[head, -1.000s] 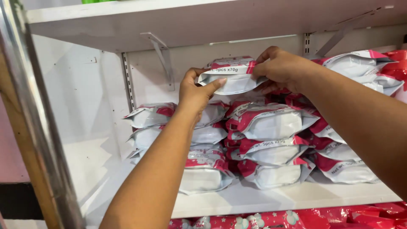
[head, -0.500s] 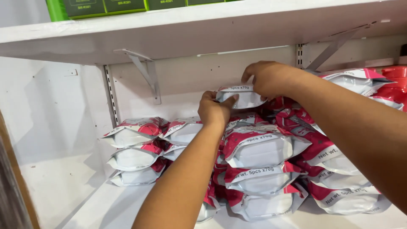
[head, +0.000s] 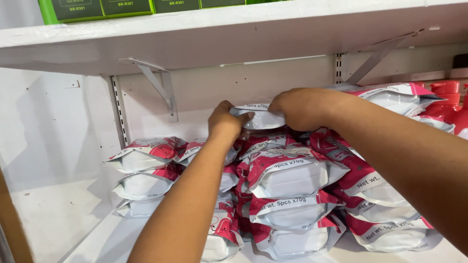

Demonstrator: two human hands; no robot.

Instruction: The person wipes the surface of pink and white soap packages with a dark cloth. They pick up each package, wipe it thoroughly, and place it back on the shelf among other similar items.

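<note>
Both hands grip one white-and-pink pack (head: 258, 117) at the top of the middle stack, close under the upper shelf (head: 243, 34). The left hand (head: 225, 122) closes on the pack's left end, thumb on its front edge and fingers curled behind; the right hand (head: 300, 108) clamps the right end, knuckles toward the viewer, fingertips hidden behind the pack. The pack lies roughly level, touching the pink pack beneath it and near the back wall (head: 234, 87). Below it the middle stack (head: 287, 195) holds several like packs, piled flat with their white faces outward. A lower stack (head: 146, 175) of three packs stands to the left, just beside the left forearm; a further stack (head: 385, 195) leans to the right, partly covered by the right forearm, with one more pack (head: 395, 97) at its top. All stacks rest on the lower shelf (head: 107, 238), which is white. Two metal brackets (head: 158, 83) carry the upper shelf from slotted wall rails. Green boxes (head: 122, 7) stand along the upper shelf's front edge. Red bottles (head: 446, 104) stand at the far right, behind the packs.
</note>
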